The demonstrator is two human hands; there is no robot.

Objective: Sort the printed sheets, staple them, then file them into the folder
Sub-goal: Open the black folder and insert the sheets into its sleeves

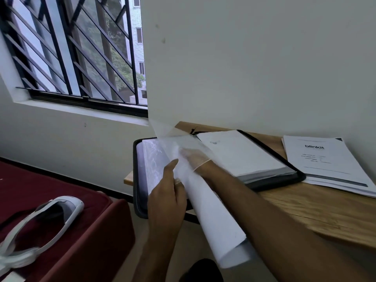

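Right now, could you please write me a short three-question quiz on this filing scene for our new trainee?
1. True or false: the black folder lies open on the wooden table.
2. Which word is printed on the top sheet of the paper stack at the right: A) blinkit, B) invoice, C) report?
3. Fill in: the right hand is seen through a translucent ______ of the folder, while the left hand holds a sheet.

Key: 1 true; 2 A; 3 sleeve.
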